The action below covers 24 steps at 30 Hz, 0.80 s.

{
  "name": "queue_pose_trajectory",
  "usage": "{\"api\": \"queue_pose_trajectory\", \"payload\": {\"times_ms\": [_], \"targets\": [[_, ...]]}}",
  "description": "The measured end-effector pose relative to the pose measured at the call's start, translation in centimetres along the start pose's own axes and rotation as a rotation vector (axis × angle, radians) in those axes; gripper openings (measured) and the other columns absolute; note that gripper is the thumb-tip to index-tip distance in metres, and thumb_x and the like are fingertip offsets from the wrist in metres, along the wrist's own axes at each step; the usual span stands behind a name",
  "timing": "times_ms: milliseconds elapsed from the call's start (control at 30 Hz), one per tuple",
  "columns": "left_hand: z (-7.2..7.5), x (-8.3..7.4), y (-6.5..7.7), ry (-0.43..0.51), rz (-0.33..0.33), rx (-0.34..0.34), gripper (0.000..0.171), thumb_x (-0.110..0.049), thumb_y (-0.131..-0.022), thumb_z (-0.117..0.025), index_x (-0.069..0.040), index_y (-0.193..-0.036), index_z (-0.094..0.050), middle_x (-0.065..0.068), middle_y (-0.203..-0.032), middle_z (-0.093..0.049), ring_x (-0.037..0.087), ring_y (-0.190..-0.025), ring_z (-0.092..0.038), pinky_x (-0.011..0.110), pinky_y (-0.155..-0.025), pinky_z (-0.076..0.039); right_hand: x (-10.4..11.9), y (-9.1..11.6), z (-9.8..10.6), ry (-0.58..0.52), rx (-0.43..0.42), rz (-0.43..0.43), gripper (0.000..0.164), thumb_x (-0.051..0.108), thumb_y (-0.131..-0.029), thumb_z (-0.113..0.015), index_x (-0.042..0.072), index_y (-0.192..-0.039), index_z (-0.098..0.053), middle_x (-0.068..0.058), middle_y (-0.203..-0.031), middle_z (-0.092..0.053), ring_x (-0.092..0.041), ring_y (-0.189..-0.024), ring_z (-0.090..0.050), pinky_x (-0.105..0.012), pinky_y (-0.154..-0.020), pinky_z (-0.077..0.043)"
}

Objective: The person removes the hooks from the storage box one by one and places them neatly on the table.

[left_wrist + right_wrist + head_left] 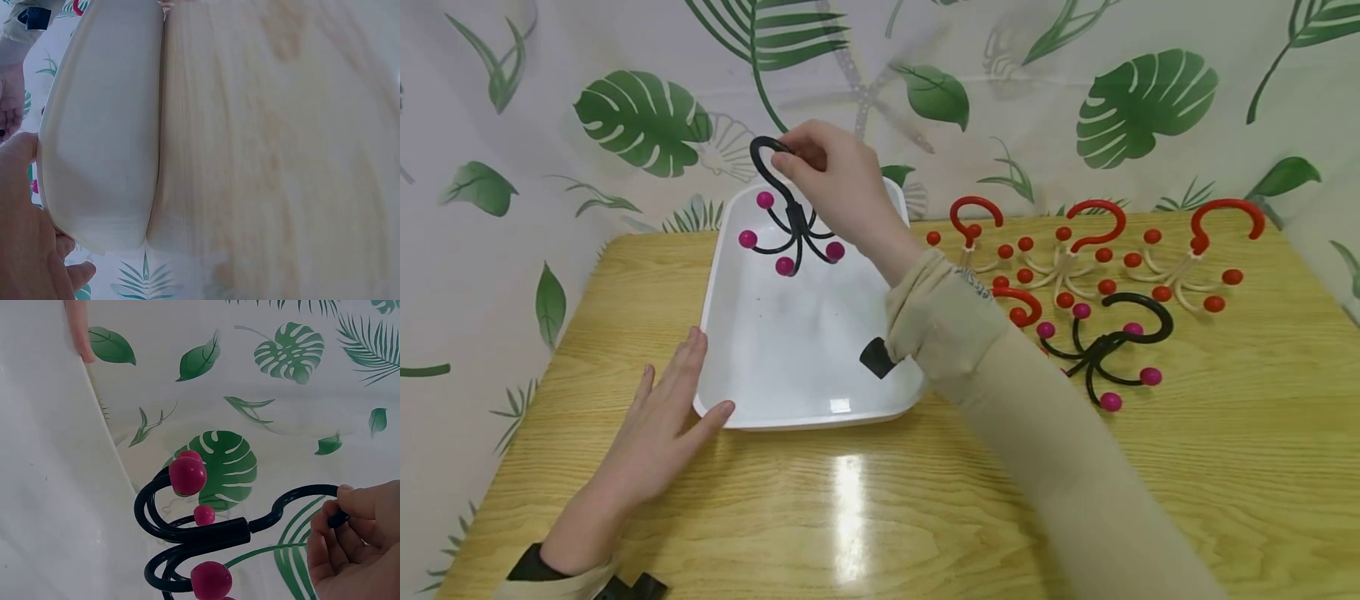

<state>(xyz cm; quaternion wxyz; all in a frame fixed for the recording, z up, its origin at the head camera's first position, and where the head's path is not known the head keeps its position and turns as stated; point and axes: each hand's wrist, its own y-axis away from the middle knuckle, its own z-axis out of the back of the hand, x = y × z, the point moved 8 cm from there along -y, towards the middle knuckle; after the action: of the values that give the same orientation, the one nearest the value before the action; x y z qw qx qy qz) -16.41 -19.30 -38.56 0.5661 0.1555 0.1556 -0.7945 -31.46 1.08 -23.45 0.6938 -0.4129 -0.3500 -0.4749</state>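
My right hand [842, 183] pinches the hooked handle of a black claw massager [795, 218] between thumb and fingers. Its curved prongs with pink ball tips hang down over the far part of a white tray [805, 350]. In the right wrist view the right hand [356, 534] holds the hook's end, and the massager [206, 534] points left toward the tray wall. My left hand [651, 425] touches the tray's near left corner, fingers straight along the left rim and thumb at the near rim. The left wrist view shows this hand [31, 231] against the tray [103, 137].
Right of the tray, another black massager [1101, 346] with pink balls lies on the wooden table [1037, 525]. Several cream massagers [1067, 262] with red hooks and red balls sit behind it, one partly hidden by my right sleeve [1037, 400]. A leaf-patterned cloth [1000, 100] hangs behind the table.
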Motion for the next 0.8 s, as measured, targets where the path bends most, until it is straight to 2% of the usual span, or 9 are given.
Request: {"api": "queue_pose_trajectory", "payload": {"times_ms": [200,433,667,800], "targets": [[0.1,0.0,0.2,0.006,-0.012,-0.004,0.082,-0.044,-0.097,-0.049,-0.015,-0.154,0.003,0.002,-0.16,0.0,0.025,-0.145,-0.006,0.056,-0.112,0.002,2.6,1.8,1.6,0.001,-0.004,0.082,0.025,0.02,-0.095,-0.061,0.007,-0.116,-0.062,0.0,-0.099,-0.065,-0.012,-0.081,-0.057,-0.021,-0.074,-0.047],[0.2,0.2,0.2,0.005,-0.001,0.002,0.082,-0.045,-0.097,-0.049,-0.016,-0.154,0.003,-0.001,-0.16,0.002,0.022,-0.145,-0.005,0.055,-0.113,0.002,5.3,3.9,3.2,0.069,-0.035,0.224,0.024,0.016,-0.094,-0.061,0.005,-0.116,-0.064,0.0,-0.099,-0.065,-0.007,-0.078,-0.056,-0.018,-0.076,-0.048],[0.2,0.2,0.1,0.001,0.008,0.008,0.082,-0.046,-0.097,-0.048,-0.016,-0.154,0.003,0.0,-0.16,0.002,0.026,-0.145,-0.007,0.055,-0.113,0.002,6.7,5.7,4.7,0.053,-0.046,0.249,0.025,0.015,-0.094,-0.062,0.004,-0.116,-0.064,-0.002,-0.102,-0.065,-0.009,-0.084,-0.058,-0.019,-0.079,-0.048],[0.3,0.1,0.1,-0.001,0.006,0.009,0.082,-0.046,-0.097,-0.048,-0.015,-0.154,0.004,0.001,-0.16,0.002,0.027,-0.145,-0.007,0.054,-0.113,0.003,7.4,6.7,5.5,0.044,-0.061,0.293,0.025,0.014,-0.093,-0.063,0.003,-0.116,-0.065,-0.002,-0.101,-0.066,-0.008,-0.083,-0.058,-0.02,-0.08,-0.049]]}}
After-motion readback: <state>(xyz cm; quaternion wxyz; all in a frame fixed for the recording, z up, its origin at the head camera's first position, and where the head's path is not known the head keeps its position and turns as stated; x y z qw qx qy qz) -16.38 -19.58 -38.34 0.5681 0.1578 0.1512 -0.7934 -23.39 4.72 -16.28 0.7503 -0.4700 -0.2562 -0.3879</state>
